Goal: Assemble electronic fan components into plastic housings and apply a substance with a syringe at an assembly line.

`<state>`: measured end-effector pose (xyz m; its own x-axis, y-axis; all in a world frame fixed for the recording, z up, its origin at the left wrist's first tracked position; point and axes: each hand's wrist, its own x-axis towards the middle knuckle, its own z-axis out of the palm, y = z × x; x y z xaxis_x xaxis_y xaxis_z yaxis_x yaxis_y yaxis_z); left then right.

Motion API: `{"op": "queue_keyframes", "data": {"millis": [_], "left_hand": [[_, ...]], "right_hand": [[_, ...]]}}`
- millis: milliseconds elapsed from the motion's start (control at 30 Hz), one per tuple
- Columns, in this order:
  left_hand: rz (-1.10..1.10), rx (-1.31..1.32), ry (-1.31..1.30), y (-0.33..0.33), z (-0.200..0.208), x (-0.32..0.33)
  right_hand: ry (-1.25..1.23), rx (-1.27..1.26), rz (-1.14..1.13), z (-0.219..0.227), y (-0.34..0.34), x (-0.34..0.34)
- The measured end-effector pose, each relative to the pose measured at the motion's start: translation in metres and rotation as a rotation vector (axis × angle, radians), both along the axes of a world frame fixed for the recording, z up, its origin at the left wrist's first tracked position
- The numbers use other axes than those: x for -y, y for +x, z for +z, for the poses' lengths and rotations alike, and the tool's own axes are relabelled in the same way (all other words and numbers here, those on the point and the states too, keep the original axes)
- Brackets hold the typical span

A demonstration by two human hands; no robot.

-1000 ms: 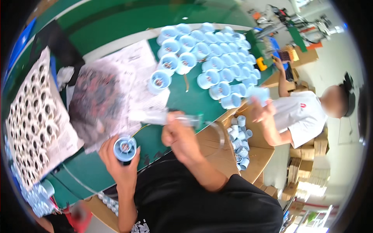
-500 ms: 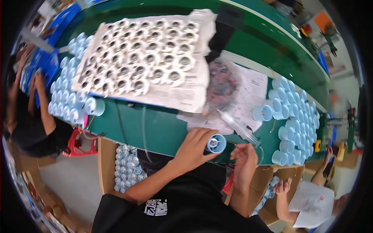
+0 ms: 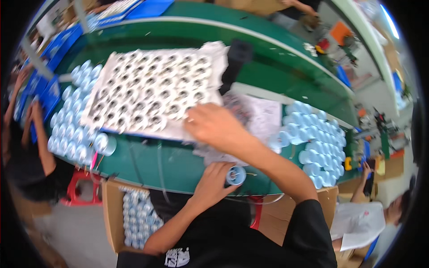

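Note:
My left hand [image 3: 212,184] is wrapped round a light-blue plastic cup [image 3: 240,176] at the table's front edge. The cup's open end is turned up, with something small inside. My right hand [image 3: 213,127] stretches across to the near right corner of the paper-lined tray [image 3: 176,132]. Its fingers are bent together on a white round part there, mostly hidden under them. Rows of similar white round parts [image 3: 150,81] with dark centres cover the tray. A clear bag of small dark and red pieces [image 3: 238,106] lies partly behind my right hand.
Light-blue cups stand grouped at the left [image 3: 73,120] and right [image 3: 321,149] of the green table [image 3: 129,156]. A black block [image 3: 237,58] is behind the bag. An open carton [image 3: 109,219] of cups sits below the front edge. Other people work at both sides.
My right hand has moved from beside the cup, up and left to the tray corner. My left hand keeps hold of the cup. The syringe seen before is now out of sight. The view has shifted.

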<state>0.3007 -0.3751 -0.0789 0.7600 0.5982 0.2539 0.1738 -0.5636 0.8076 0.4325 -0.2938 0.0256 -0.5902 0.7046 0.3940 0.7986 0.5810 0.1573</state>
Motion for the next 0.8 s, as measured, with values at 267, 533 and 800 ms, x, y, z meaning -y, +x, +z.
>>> {"op": "queue_keyframes", "data": {"millis": [267,533,800], "left_hand": [[-0.016,0.022,0.044,-0.001,0.006,0.0],[0.031,-0.016,0.05,0.001,0.009,0.001],[0.026,0.002,0.058,0.003,0.008,0.002]], "right_hand": [[0.135,0.276,0.052,-0.006,0.003,0.001],[0.206,0.239,0.131,-0.009,0.011,-0.006],[0.241,0.269,0.185,-0.007,0.013,-0.007]]}}
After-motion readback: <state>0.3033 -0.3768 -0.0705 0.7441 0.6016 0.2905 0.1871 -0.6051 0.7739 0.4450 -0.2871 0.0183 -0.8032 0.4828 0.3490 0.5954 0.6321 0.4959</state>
